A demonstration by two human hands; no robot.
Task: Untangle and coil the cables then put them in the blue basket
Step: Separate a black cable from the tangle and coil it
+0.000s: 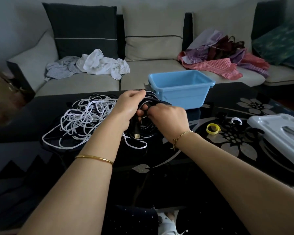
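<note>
My left hand (127,107) grips a coiled black cable (148,100) above the dark glass table (176,175). My right hand (168,119) holds the same coil from the right, its fingers curled round the loops. A gold-tipped plug (136,135) hangs below the coil. A tangled white cable (85,119) lies spread on the table to the left, partly under my left forearm. The blue basket (180,97) stands just behind my hands and holds nothing visible.
A yellow strap ring (212,128), a white one (236,120) and a black one (221,115) lie right of my hands. A grey lid (282,133) sits at the table's right edge. Behind is a sofa (151,68) with heaps of clothes.
</note>
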